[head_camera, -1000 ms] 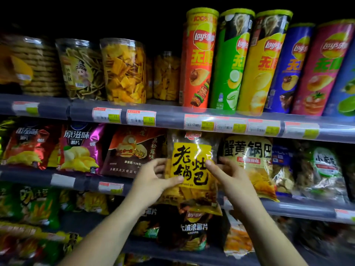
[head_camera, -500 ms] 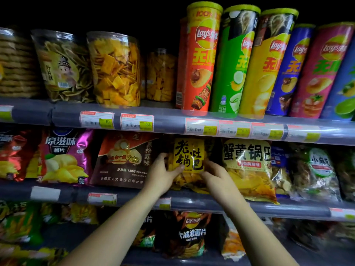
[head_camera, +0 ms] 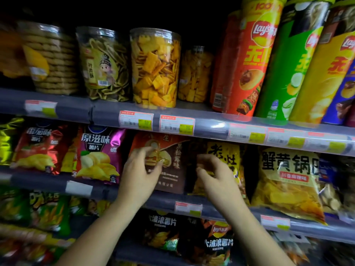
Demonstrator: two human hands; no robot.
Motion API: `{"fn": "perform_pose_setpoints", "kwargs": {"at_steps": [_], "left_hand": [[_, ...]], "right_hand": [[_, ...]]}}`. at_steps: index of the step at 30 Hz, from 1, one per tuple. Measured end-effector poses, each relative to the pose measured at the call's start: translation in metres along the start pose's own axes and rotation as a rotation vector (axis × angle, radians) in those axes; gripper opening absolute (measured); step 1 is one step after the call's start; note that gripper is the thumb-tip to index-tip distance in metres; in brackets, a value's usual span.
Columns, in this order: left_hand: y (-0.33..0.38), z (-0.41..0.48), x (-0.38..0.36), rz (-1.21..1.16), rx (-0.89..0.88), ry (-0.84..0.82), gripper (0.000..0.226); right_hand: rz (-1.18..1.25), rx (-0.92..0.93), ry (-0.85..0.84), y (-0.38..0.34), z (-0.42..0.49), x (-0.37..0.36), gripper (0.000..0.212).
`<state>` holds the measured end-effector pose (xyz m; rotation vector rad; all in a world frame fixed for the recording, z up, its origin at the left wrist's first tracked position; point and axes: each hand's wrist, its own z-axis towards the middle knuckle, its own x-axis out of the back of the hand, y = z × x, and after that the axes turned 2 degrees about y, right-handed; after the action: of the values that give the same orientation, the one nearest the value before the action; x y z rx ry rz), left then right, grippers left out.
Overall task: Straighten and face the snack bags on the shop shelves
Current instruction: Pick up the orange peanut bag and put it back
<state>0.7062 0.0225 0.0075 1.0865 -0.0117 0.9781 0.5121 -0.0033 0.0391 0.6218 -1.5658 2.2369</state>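
A clear bag with a yellow label and black characters (head_camera: 228, 156) stands upright on the middle shelf (head_camera: 48, 181), set back under the shelf above. My right hand (head_camera: 217, 179) hovers in front of its left half, fingers loosely curled and gripping nothing that I can see. A brown and orange snack bag (head_camera: 172, 169) stands just left of it. My left hand (head_camera: 140, 175) is in front of that bag's left part, fingers relaxed and curved, fingertips close to its face. Both hands are blurred.
A purple chip bag (head_camera: 98, 150) and a red one (head_camera: 38, 146) stand further left, a large yellow bag (head_camera: 288, 179) to the right. Clear tubs (head_camera: 155, 68) and tall Lay's cans (head_camera: 251, 60) fill the upper shelf. Black Lay's bags (head_camera: 217, 244) sit below.
The yellow-label bag went from being held out in both hands to standing back on the middle shelf. Both hands let go and shifted left; the view moved left too.
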Motion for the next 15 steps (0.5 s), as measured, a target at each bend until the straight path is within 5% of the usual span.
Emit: {"fn": "perform_pose_setpoints", "kwargs": {"at_steps": [6,12,15], "left_hand": [[-0.027,0.008,0.004,0.176,0.120,-0.142,0.079],[-0.039,0.011,0.004,0.047,0.112,-0.107,0.070],[-0.039,0.010,0.004,-0.026,0.103,-0.092,0.067]], "right_hand": [[-0.029,-0.231,-0.119,-0.021,0.023,-0.075,0.061],[0.200,-0.231,0.107,-0.024,0.028,-0.075,0.041],[0.273,-0.242,0.073,-0.023,0.032,-0.075,0.017]]}}
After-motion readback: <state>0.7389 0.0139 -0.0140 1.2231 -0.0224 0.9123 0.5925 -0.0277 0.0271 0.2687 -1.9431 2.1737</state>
